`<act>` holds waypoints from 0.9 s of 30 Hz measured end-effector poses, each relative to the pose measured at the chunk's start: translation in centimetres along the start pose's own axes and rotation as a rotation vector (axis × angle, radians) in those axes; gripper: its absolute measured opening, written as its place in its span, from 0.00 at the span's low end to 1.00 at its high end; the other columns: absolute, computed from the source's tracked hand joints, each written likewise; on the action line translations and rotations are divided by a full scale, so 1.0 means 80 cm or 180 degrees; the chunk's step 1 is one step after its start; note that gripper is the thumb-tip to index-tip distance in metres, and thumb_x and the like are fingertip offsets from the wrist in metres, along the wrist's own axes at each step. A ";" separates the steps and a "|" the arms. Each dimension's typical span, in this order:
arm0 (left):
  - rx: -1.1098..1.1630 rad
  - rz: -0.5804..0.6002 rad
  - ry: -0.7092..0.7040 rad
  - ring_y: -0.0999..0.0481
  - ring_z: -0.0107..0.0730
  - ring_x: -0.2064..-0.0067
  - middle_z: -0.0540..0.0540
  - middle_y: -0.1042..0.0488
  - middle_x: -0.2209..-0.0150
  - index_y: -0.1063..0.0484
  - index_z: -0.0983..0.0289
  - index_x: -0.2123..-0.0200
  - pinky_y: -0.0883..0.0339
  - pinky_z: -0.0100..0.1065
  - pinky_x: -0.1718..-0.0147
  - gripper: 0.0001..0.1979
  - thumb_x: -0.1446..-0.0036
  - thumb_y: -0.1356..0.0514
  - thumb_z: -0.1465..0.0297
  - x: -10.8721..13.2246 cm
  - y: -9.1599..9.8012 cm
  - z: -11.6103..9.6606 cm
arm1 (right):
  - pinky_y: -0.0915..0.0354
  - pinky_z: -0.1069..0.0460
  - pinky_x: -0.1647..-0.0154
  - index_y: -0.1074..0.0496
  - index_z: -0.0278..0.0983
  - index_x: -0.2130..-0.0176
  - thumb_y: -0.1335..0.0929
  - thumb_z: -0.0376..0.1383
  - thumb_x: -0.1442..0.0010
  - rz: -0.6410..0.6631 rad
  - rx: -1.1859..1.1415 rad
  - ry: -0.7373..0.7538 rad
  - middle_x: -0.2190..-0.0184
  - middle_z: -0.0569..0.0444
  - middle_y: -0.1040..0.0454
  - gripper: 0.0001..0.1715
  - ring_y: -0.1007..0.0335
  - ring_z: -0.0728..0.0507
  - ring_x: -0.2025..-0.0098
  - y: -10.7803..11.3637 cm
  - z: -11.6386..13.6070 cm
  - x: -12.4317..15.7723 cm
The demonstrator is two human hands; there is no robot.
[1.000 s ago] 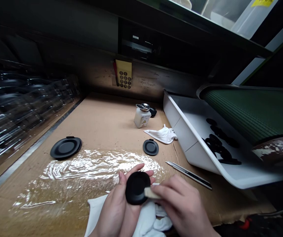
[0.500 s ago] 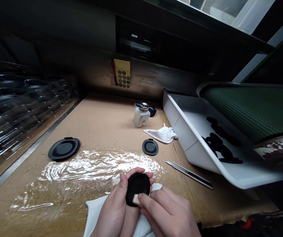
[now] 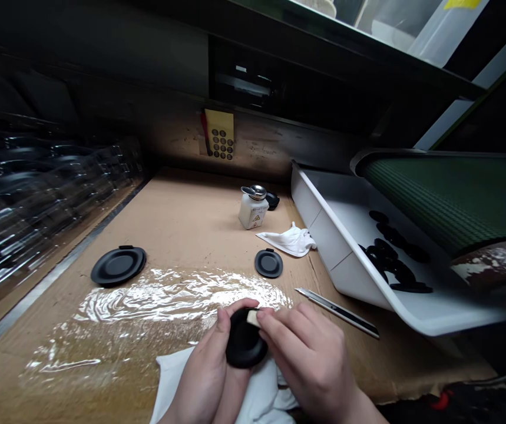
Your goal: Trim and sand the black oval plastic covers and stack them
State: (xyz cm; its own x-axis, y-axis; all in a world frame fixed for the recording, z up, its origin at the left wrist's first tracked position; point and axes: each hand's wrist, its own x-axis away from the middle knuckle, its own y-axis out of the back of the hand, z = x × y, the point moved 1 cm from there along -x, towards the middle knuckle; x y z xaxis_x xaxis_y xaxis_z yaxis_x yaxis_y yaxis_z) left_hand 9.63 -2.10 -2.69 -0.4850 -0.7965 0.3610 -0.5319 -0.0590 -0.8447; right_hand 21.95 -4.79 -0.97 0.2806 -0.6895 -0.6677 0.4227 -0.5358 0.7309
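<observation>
My left hand [image 3: 208, 377] grips a black round cap [image 3: 241, 341] near the front edge of the cardboard-covered bench, thumb on its left rim. My right hand [image 3: 310, 359] pinches a small pale block [image 3: 253, 318] and presses it against the cap's upper edge. A white cloth [image 3: 261, 394] lies under both hands. A wide black lid [image 3: 118, 266] rests at the left of the bench, and a smaller black lid [image 3: 269, 263] sits in the middle right.
A white bottle [image 3: 253, 212] with a metal top stands at the back, a crumpled white cloth [image 3: 290, 241] beside it. A utility knife [image 3: 336, 312] lies right of my hands. A white tray [image 3: 341, 277] holds several black caps [image 3: 389, 259] below a green conveyor [image 3: 447, 200]. Clear blister trays [image 3: 27, 194] are stacked at left.
My right hand has slid the pale block from the cap's lower right edge up to its upper edge. My left hand keeps holding the cap in about the same place.
</observation>
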 end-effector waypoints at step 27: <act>-0.0142 -0.0066 0.0195 0.27 0.42 0.55 0.59 0.21 0.61 0.29 0.65 0.56 0.44 0.44 0.48 0.20 0.43 0.51 0.58 0.005 -0.005 -0.001 | 0.40 0.49 0.64 0.29 0.37 0.59 0.39 0.30 0.39 0.0287 -0.0443 -0.0084 0.69 0.53 0.26 0.12 0.37 0.46 0.65 0.028 -0.017 -0.008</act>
State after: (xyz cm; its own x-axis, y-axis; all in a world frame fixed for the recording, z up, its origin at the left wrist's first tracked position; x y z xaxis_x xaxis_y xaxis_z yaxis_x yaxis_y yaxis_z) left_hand 9.56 -2.35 -2.20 -0.5145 -0.7570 0.4028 -0.5719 -0.0471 -0.8190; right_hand 23.91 -4.87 0.93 0.3009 -0.7453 -0.5950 0.5125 -0.3998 0.7600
